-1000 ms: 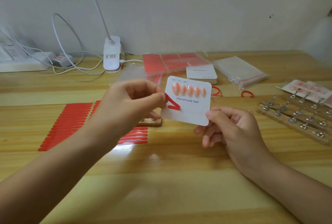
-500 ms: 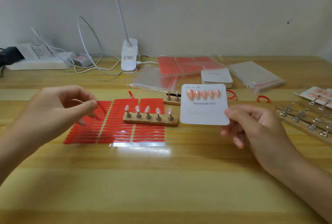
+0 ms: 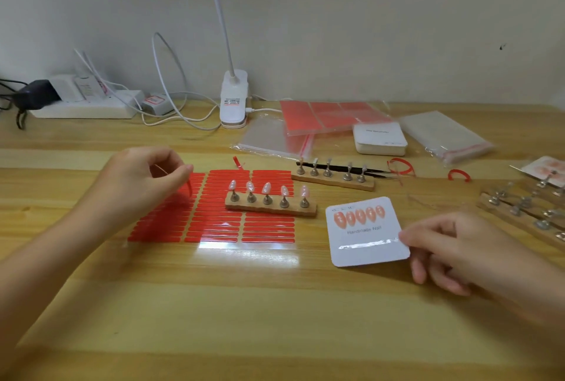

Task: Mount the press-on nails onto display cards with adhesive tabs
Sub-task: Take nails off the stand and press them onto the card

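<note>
A white display card point(image 3: 367, 246) with a row of pink nails along its top and a clear glossy strip across its lower part lies low over the table. My right hand point(image 3: 452, 246) pinches its right edge. My left hand point(image 3: 143, 179) hovers over the sheet of red adhesive strips point(image 3: 214, 218) and pinches a curled red backing strip point(image 3: 189, 188). A wooden stand point(image 3: 270, 208) with several pale pink nails on metal pegs sits on that sheet.
A second wooden stand point(image 3: 333, 180) with black tweezers point(image 3: 339, 167) lies behind. Loose red strips point(image 3: 458, 174), a stack of cards point(image 3: 380, 139), plastic bags point(image 3: 443, 136), red sheets point(image 3: 330, 116), more stands at right point(image 3: 526, 215), a lamp base point(image 3: 234, 104) and power strip point(image 3: 82, 107) line the back.
My left hand peeled the red strip off the card and carried it left over the red sheet. My right hand lowered the card toward the table; a clear strip now shows on it.
</note>
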